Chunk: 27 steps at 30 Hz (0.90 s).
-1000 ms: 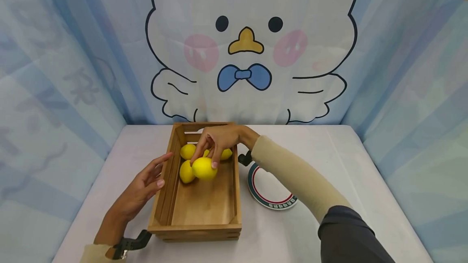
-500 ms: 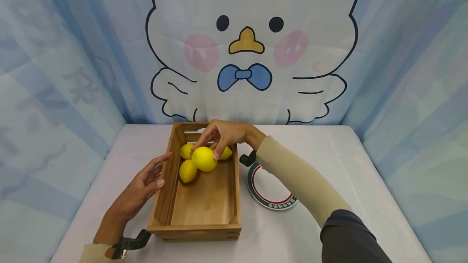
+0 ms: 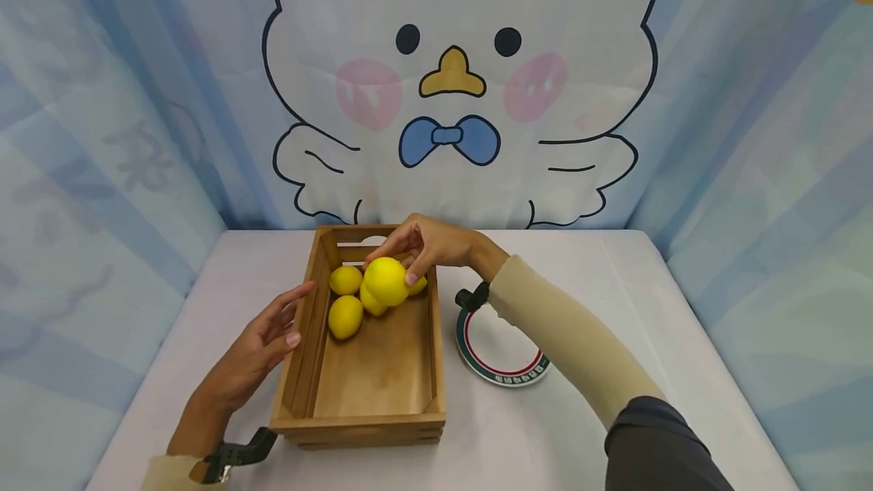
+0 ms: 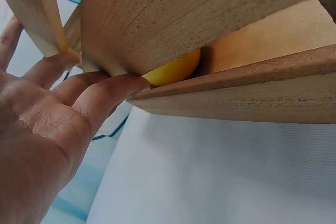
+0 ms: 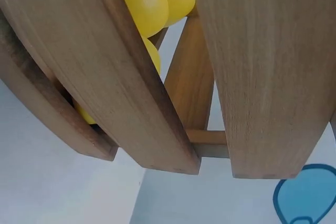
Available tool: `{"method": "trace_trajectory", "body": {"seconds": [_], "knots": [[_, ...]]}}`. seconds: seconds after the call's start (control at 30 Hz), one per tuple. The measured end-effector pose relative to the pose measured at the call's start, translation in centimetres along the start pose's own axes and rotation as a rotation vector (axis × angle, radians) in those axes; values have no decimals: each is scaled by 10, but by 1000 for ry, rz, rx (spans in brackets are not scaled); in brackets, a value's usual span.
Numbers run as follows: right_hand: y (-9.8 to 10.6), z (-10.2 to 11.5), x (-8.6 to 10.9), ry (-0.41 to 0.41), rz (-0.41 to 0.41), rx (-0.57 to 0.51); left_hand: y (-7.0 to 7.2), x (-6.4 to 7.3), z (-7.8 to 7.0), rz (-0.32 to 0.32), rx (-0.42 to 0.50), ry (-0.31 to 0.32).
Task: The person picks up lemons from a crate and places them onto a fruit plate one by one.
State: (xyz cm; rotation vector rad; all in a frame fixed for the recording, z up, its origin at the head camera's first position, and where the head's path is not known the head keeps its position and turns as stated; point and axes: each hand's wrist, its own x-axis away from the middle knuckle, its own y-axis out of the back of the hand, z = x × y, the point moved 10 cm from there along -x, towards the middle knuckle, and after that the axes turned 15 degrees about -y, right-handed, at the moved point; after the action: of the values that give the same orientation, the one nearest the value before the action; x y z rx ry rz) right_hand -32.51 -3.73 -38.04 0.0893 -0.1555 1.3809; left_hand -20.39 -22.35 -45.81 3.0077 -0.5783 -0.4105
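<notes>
A slatted wooden crate (image 3: 375, 424) stands on the white-covered table, with several yellow lemons (image 3: 345, 317) in its far half. Over them my right hand (image 3: 439, 245) pinches one lemon (image 3: 386, 281) between thumb and fingers, overlapping the lemons behind it in the head view. Slats of the crate hide this hand in the right wrist view, where yellow fruit (image 4: 176, 71) shows between boards in the left wrist view too. My left hand (image 3: 255, 347) is at the crate's left side, its relaxed fingertips against the slats (image 4: 157, 19) in the left wrist view.
Right of the crate lies a white plate (image 3: 501, 343) with a green and red rim, partly covered by my right forearm. Light blue curtains (image 3: 102, 135) hang on the sides, and a cartoon-printed cloth (image 3: 450, 195) closes the back.
My right hand has moved slightly up and away with the pinched lemon, and another lemon now shows beneath it. The left hand stays at the crate's side. The head view has shifted a little.
</notes>
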Motion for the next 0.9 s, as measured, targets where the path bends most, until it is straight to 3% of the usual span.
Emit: {"method": "trace_trajectory", "body": {"seconds": [0.4, 0.73, 0.9], "knots": [[11, -1, 14, 20, -113, -16, 2, 1, 2, -9, 6, 6], [26, -5, 51, 39, -252, -12, 2, 2, 1, -11, -5, 7], [27, 1, 72, 96, -248, -61, 1, 1, 2, -11, -5, 11]]}}
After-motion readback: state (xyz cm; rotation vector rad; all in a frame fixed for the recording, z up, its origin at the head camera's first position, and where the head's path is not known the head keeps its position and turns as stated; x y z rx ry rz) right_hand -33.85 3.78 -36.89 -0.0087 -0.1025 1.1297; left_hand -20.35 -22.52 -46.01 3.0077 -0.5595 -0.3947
